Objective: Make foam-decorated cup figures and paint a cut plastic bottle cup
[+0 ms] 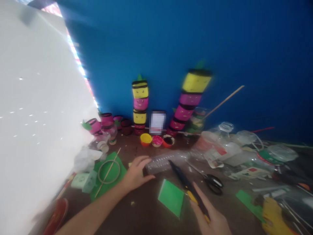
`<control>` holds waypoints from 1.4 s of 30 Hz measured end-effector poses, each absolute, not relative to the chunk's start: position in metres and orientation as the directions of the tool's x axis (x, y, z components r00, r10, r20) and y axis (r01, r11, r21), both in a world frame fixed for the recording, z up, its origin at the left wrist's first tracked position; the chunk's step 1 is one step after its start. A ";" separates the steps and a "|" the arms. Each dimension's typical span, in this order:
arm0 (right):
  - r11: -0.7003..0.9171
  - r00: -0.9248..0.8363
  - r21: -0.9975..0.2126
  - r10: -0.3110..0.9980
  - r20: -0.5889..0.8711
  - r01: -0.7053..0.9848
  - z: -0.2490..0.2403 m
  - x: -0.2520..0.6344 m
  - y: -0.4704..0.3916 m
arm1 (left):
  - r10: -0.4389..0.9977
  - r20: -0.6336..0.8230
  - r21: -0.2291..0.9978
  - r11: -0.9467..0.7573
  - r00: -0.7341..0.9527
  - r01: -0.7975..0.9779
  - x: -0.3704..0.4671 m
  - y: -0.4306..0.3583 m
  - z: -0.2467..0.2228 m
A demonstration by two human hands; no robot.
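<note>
My left hand [137,173] is at the near left end of a clear ribbed plastic bottle [168,161] lying on its side. Its fingers are stretched and apart, with the fingertips at the bottle's edge; whether they touch it I cannot tell. In my right hand [210,215] is a slim black and yellow utility knife [188,187], its dark tip pointing up and left in front of the bottle. A folded green sheet [171,197] lies on the table between my hands. Right of the knife are scissors [212,183] with black handles.
Yellow and magenta stacked figures [140,104] and a taller, leaning stack [187,101] stand by the blue wall [156,39]. Small paint cups [146,139] are before them. Clear plastic containers [226,143] crowd the right. A ring [109,172] and stick rest on green sheet at left.
</note>
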State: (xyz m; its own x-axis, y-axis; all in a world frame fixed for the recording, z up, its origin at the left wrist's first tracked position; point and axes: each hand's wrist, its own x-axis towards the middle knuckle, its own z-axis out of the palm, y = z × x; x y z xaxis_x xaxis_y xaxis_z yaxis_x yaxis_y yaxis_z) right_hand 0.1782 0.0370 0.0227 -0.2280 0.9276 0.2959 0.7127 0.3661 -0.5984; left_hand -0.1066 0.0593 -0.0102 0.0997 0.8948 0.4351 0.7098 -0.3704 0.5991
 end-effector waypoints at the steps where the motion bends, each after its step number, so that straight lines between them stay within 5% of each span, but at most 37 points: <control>1: 0.380 -0.238 -0.584 0.921 0.307 0.717 0.023 0.178 0.037 | 0.892 0.440 0.595 -0.376 0.104 0.710 -0.107 0.059 -0.011; 28: 0.616 -0.452 -0.388 0.778 0.436 0.685 0.037 0.179 0.039 | 0.872 0.479 0.594 -0.409 0.103 0.693 -0.107 0.061 -0.021; 42: 0.542 -0.523 -0.406 0.836 0.167 0.736 0.086 0.166 0.058 | 0.850 0.520 0.587 -0.431 0.090 0.685 -0.105 0.062 -0.017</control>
State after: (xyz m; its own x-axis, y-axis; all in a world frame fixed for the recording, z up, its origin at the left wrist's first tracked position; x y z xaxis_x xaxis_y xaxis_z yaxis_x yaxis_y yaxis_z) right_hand 0.1663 0.0582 0.0855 -0.5233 0.8356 0.1670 0.7356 0.5419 -0.4064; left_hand -0.1049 0.0618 -0.0168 0.0899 0.8497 0.5195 0.6853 -0.4313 0.5868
